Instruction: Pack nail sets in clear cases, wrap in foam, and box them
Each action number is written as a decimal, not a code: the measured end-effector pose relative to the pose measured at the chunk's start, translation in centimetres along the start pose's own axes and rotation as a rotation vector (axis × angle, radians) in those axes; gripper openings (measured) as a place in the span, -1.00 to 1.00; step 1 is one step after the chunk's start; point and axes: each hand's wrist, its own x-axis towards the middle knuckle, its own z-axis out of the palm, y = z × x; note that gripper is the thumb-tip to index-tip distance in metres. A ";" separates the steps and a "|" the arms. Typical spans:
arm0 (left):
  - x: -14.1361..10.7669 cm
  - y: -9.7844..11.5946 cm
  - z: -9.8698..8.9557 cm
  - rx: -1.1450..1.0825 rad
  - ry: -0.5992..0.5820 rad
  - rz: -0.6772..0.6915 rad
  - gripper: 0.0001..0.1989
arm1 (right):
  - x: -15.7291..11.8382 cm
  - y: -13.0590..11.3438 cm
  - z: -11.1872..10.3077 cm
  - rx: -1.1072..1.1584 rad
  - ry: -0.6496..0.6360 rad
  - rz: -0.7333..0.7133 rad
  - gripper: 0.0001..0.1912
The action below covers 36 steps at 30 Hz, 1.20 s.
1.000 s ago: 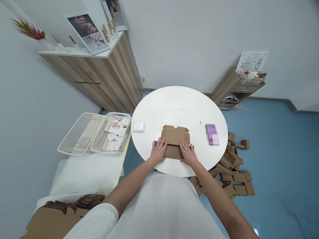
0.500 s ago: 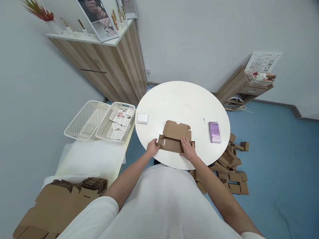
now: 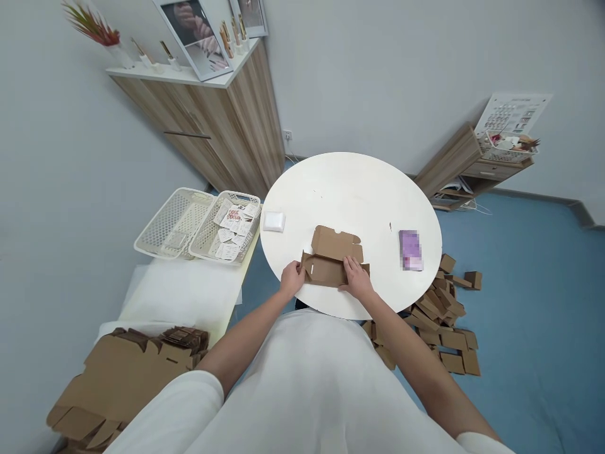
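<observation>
A partly folded brown cardboard box lies at the near edge of the round white table. Its lid flap is spread flat, pointing away from me. My left hand pinches the raised left side wall of the box between thumb and fingers. With fingers stretched out, my right hand lies flat across the right part of the box, touching its floor and front edge. The box's right end is partly covered by that hand.
On the table are a white packet at left and a pixelated purple item at right. White baskets and flat cardboard blanks are on the left side table. Folded boxes are heaped on the floor at right.
The left side wall of the box stands a little more upright, with my left hand closed on it. My right hand stays spread on the box. The whole view has shifted slightly.
</observation>
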 end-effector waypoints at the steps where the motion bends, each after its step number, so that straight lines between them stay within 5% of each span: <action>1: -0.1 0.1 0.0 0.004 0.007 -0.012 -0.88 | 0.1 -0.1 0.0 -0.006 0.004 -0.004 0.01; 8: -1.5 1.0 1.0 0.077 -0.013 0.094 -0.84 | 0.6 -1.3 0.7 -0.009 0.029 -0.059 -0.03; 14: -2.2 1.1 1.0 0.022 -0.101 0.006 -0.53 | 0.5 -1.7 1.3 0.036 0.043 -0.060 0.02; 23: -1.2 0.5 1.4 -0.022 -0.112 -0.121 -0.76 | 0.9 -1.1 1.9 0.144 0.036 -0.132 0.17; 36: 1.1 0.5 0.6 0.336 -0.261 -0.025 -0.85 | 0.4 -1.7 2.1 0.096 -0.043 -0.187 0.22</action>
